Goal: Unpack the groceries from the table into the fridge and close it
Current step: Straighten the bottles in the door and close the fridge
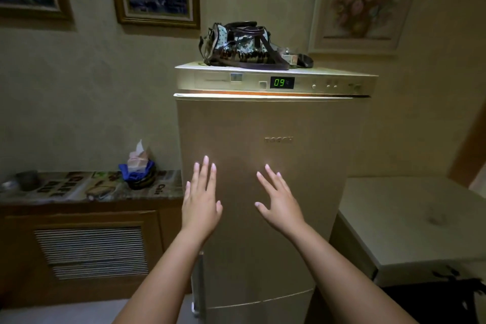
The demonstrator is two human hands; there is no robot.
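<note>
Fingers spread on both hands before the fridge door, bag on top.

Handbag atop fridge, perhaps jars.

Two bare forearms show, with no sleeves, watch, bracelets or rings visible on them. The left hand and the right hand both have longish fingernails with a pale, glossy, pinkish look.
</note>
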